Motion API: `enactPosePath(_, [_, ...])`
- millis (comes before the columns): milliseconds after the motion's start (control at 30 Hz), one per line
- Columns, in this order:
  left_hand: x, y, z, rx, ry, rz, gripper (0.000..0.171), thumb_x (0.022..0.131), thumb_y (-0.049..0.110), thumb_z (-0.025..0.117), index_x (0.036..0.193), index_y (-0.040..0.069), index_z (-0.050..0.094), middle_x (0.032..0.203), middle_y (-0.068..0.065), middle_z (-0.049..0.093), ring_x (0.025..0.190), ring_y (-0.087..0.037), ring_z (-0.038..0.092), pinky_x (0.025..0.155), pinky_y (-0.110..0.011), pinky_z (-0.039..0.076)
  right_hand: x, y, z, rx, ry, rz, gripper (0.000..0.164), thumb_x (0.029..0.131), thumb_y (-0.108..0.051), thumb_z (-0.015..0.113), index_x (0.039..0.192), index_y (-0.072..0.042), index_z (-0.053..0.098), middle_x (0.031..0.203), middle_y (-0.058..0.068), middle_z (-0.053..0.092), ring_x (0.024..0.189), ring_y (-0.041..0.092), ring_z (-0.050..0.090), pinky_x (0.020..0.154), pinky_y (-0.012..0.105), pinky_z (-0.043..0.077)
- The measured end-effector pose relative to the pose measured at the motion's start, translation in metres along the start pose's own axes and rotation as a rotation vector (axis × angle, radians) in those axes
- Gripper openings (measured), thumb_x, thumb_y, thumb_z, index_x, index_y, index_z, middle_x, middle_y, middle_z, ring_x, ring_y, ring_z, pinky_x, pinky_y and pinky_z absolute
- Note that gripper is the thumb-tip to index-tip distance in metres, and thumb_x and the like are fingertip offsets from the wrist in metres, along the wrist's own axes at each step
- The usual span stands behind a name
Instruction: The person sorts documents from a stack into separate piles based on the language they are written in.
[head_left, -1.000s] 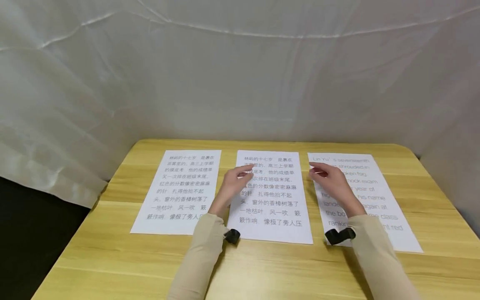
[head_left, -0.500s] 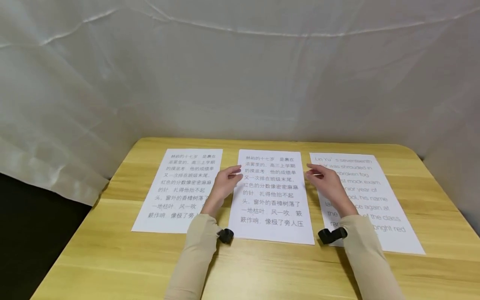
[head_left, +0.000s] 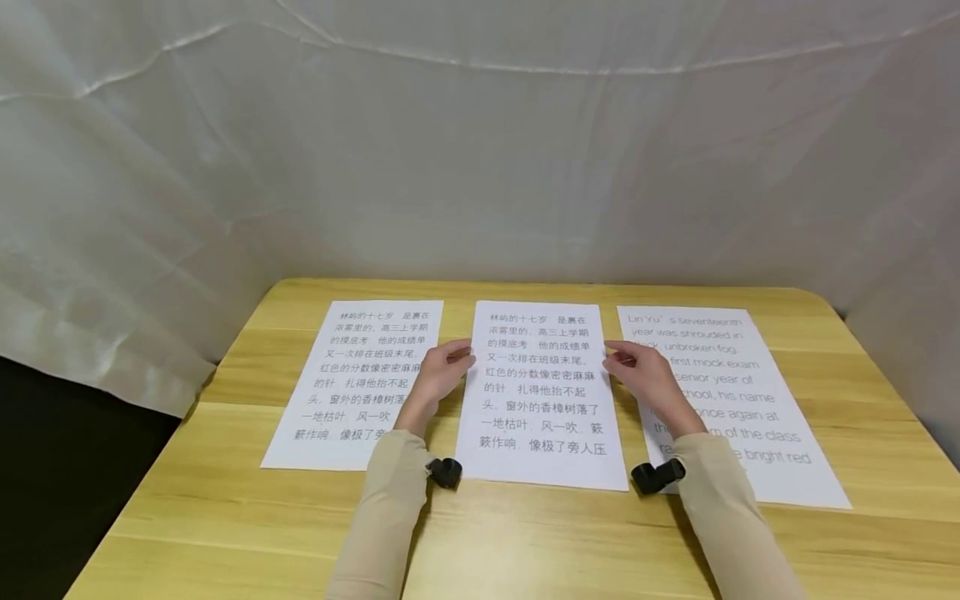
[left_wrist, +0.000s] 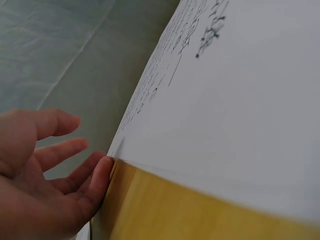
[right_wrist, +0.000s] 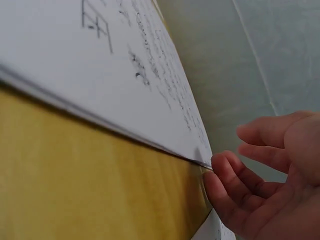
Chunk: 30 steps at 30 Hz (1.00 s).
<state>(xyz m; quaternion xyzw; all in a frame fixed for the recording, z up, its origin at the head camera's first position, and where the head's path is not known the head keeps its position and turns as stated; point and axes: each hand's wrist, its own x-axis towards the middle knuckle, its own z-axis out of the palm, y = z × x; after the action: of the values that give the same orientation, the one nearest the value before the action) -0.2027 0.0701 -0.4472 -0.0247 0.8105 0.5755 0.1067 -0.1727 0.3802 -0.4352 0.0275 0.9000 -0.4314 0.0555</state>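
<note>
The middle stack of paper [head_left: 542,392], printed with Chinese characters, lies flat on the table between both hands. My left hand [head_left: 437,379] is at its left edge, and my right hand [head_left: 649,379] at its right edge. In the left wrist view, the left hand's lower fingertips [left_wrist: 104,167] rest by the paper's edge, while thumb and index finger stay apart. Much the same shows in the right wrist view, where the lower fingertips [right_wrist: 216,170] meet the paper's edge. Neither hand pinches the stack. Its side looks layered in the right wrist view.
To the left lies another sheet with Chinese text [head_left: 337,392], partly behind the left hand. A sheet with English text [head_left: 765,417] lies on the right, partly covered by the right hand. The wooden table [head_left: 525,542] meets a pale curtain [head_left: 480,167] at the back.
The left hand has moved left off the middle stack's face to its left edge. From over the English sheet, the right hand has come leftward to the stack's right edge.
</note>
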Motion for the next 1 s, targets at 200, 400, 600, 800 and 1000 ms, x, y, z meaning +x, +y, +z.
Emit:
enactPosePath(200, [0.004,-0.007,0.000,0.113,0.021,0.046,0.041,0.094,0.010,0.060,0.134,0.001,0.056,0.123,-0.012,0.059,0.110,-0.026,0.052,0.092,-0.036,0.045,0.003,0.003,0.002,-0.048,-0.013,0.028,0.049,0.095,-0.014,0.058,0.139,0.005,0.047,0.115,0.020,0.058,0.098,0.029,0.053,0.080,0.035,0.046])
enactPosePath(400, [0.007,-0.007,0.000,0.193,0.011,0.076,0.042,0.093,0.009,0.061,0.133,-0.001,0.056,0.112,-0.011,0.058,0.093,-0.021,0.051,0.073,-0.027,0.044,0.005,0.005,0.005,-0.068,-0.006,0.018,0.052,0.095,-0.013,0.059,0.138,0.010,0.044,0.113,0.021,0.058,0.098,0.029,0.052,0.082,0.037,0.044])
enactPosePath(600, [0.006,-0.001,0.002,0.247,-0.034,0.120,0.035,0.090,0.006,0.061,0.123,-0.003,0.064,0.076,-0.006,0.048,0.067,-0.016,0.041,0.056,-0.024,0.032,0.008,0.005,0.007,-0.121,-0.046,0.066,0.051,0.094,-0.017,0.059,0.137,0.008,0.047,0.111,0.017,0.058,0.096,0.029,0.049,0.082,0.039,0.041])
enactPosePath(800, [0.004,0.001,0.004,0.262,-0.056,0.160,0.038,0.088,0.004,0.061,0.125,-0.006,0.061,0.063,0.000,0.032,0.057,-0.013,0.031,0.052,-0.023,0.026,0.008,0.005,0.008,-0.139,-0.056,0.087,0.051,0.093,-0.019,0.059,0.136,0.007,0.049,0.113,0.019,0.057,0.096,0.031,0.048,0.083,0.040,0.040])
enactPosePath(1000, [0.003,0.003,0.005,0.245,-0.065,0.172,0.025,0.088,0.004,0.060,0.109,-0.009,0.066,0.057,0.001,0.027,0.051,-0.012,0.027,0.049,-0.023,0.024,0.007,0.004,0.010,-0.163,-0.054,0.076,0.048,0.093,-0.019,0.059,0.133,0.006,0.053,0.104,0.017,0.058,0.091,0.030,0.048,0.077,0.038,0.039])
